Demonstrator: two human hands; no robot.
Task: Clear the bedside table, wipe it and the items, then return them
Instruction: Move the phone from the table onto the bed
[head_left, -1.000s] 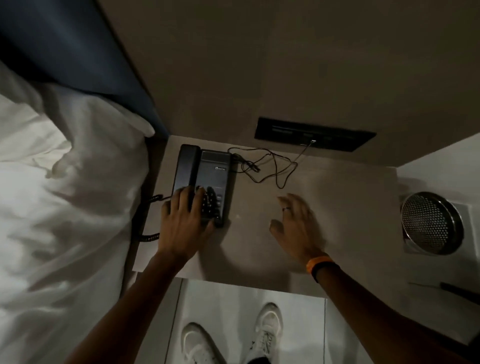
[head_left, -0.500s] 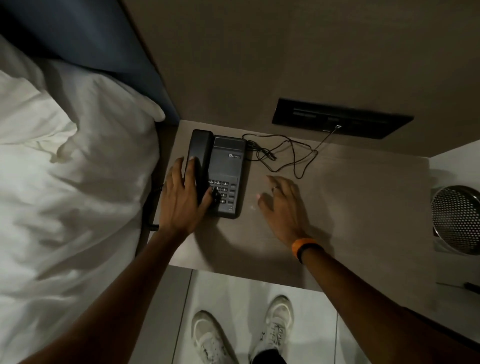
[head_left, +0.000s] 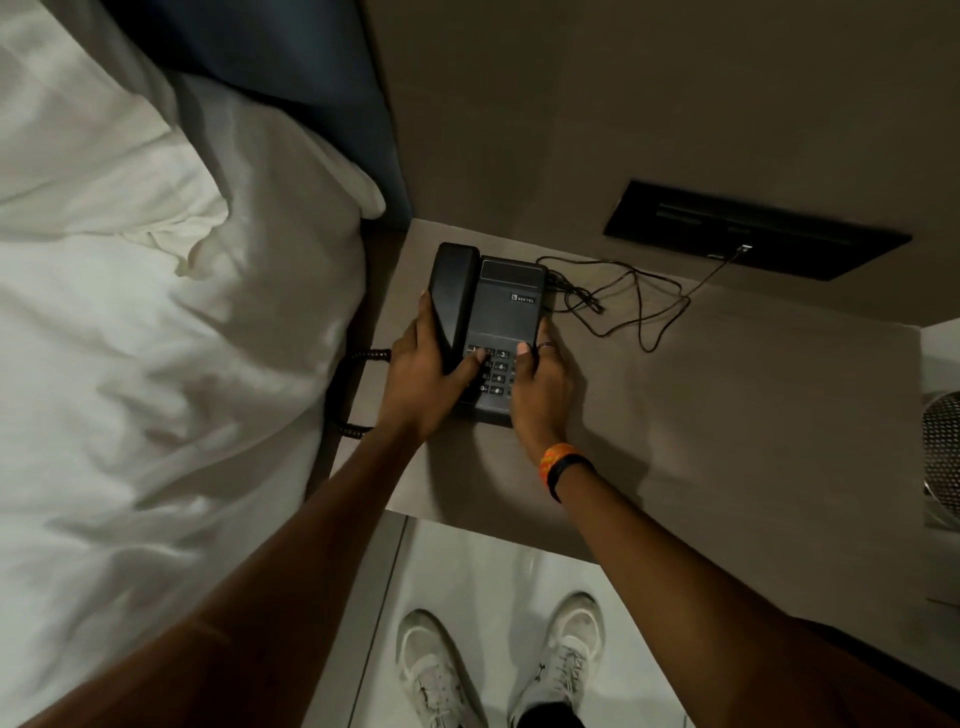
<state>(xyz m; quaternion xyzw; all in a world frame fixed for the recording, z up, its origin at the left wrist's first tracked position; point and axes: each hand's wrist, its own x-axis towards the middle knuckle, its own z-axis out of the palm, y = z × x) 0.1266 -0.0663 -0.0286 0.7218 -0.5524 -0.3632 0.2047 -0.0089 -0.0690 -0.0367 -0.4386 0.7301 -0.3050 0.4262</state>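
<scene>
So the bed (head_left: 156, 338) takes up the whole left side, white rumpled linen, with a dark blue headboard (head_left: 311, 78) behind it. Right next to it sits the table (head_left: 727, 415), a plain grey-brown top pushed against the wall, with a black socket panel (head_left: 753, 228) set into the wall above it. Off at the far right edge there's a perforated metal bin or shade (head_left: 943, 457), hard to say which.

Progress-wise, I'd call this the very start. The phone (head_left: 498, 317) is the only item I can see on the table and it hasn't left yet, no cloth in sight, so clearing, wiping and returning all look like they're ahead.

The phone sits at the back left corner of the table, near the bed. It's a black corded desk set, handset resting in its cradle on the left, keypad low on the body, small brand label up top. The coiled cord (head_left: 353, 384) loops down into the gap by the bed, and a thin line cable (head_left: 634, 301) lies in a loose tangle on the table, running up to the socket panel. That cable will probably limit how far it can travel.

Both hands are clamped on it: the left hand (head_left: 431, 374) wraps the handset side with the thumb on the keys, and the right hand (head_left: 540, 384) grips the right edge. There's an orange and black band on the right wrist.
</scene>
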